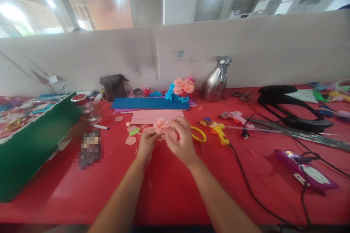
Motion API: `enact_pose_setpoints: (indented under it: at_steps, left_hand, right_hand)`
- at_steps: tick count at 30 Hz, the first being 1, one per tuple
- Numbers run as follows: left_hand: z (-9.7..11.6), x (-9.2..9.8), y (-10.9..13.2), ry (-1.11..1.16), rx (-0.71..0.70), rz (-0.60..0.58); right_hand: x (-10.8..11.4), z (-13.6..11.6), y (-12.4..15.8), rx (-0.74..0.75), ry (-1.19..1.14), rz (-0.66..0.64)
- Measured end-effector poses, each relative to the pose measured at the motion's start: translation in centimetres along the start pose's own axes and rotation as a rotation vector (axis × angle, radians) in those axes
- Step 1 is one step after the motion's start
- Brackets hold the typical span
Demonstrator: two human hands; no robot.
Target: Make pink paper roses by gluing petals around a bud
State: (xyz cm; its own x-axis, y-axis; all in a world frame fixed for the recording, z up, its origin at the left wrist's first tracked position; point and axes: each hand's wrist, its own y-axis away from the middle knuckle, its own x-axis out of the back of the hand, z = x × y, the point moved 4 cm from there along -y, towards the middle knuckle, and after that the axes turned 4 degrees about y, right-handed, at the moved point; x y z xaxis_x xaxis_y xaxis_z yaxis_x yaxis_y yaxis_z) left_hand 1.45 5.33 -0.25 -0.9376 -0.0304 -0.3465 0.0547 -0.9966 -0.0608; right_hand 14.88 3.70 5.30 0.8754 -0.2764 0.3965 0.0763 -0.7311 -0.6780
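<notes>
On my feed the L hand, just L of frame ctr, has the pink flower pinched at its base btwn thumb & fingers, bloom up, a bit above the red bench. R hand is curved round the flower's right side w/ thumb & index apart; can't tell if it's gripping a petal or only touching. Left of the hands I see loose pink petal pieces & a green piece; behind, a pink sheet, then a blue sheet farther up. Upper ctr: peach flowers bunched by blue flowers, steel jug to their right. Right of ctr: a yellow loop partly behind the R hand, yellow glue gun w/ black cord, pink-white glue gun just beyond. Lower right: purple power strip w/ plug in. Left side: green box at frame edge, jar near its far end, pen just beside jar.
</notes>
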Motion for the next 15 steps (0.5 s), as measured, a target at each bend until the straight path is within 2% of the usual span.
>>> enact_pose_setpoints:
  at_steps: [3,8,15]
  left_hand:
    - [0.03,0.0,-0.04,0.006,-0.013,-0.023]
    - [-0.15,0.19,-0.16,-0.028,0.0,-0.006]
    - [-0.35,0.39,-0.31,-0.036,-0.014,-0.002]
  right_hand:
    - [-0.14,-0.75,0.14,0.092,0.081,-0.021]
    - [0.05,-0.61,0.03,0.097,0.098,0.03]
    - [0.13,-0.77,-0.08,0.118,0.099,0.006]
